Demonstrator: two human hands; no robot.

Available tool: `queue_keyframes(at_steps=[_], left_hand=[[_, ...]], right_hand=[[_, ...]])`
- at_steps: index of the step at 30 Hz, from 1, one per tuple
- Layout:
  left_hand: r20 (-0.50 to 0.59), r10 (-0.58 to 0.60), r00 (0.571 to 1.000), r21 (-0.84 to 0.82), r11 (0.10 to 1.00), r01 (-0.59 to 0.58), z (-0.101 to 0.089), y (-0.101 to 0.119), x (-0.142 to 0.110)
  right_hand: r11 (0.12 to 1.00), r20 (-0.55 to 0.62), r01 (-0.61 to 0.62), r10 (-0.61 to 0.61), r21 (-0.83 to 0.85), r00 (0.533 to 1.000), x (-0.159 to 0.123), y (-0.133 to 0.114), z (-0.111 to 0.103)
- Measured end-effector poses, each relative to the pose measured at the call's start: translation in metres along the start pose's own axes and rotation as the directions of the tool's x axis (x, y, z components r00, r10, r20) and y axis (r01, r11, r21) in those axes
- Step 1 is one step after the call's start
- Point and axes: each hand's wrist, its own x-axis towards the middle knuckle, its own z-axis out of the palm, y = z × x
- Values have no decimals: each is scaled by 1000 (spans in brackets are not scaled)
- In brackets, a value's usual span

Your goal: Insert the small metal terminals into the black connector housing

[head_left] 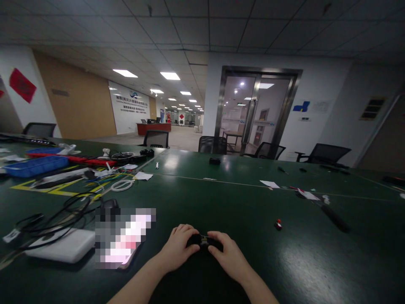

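Between my two hands, low in the middle of the head view, is a small dark elongated object [204,241] with a metallic-looking middle part. Its exact kind cannot be made out. My left hand [179,247] grips its left end between thumb and fingers. The right end is pinched the same way by my right hand [228,253]. Fingers cover much of both ends. To the left lies a phone-like device with a lit, blurred-out screen [129,240]. A small red and white item [278,224] rests on the green table [247,211] to the right.
At the left are a white box [65,245], tangled black cables [68,215] and a blue tray [37,166]. A small black block [214,161] stands toward the far edge. A long dark tool [334,218] and papers [308,194] lie at the right. Chairs [212,145] line the far side.
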Motion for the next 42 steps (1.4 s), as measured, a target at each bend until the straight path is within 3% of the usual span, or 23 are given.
queue_keyframes(at_steps=[13,29,37,42], left_hand=[[22,9,1000,-40,999,-8,-4,2,-2],[33,26,999,27,999,-27,-8,10,-5],[51,-3,999,-46,999,5,-8,8,-3],[58,-15,998,-72,997,19,-9,8,-3]], right_hand=[[998,16,-63,63,20,998,-4,-9,-4],[999,-37,28,-29,-29,999,0,-3,0],[1000,-7,-3,3,-10,1000,-2,-5,-2],[999,-1,43,-43,-11,999,-4,-9,-3]])
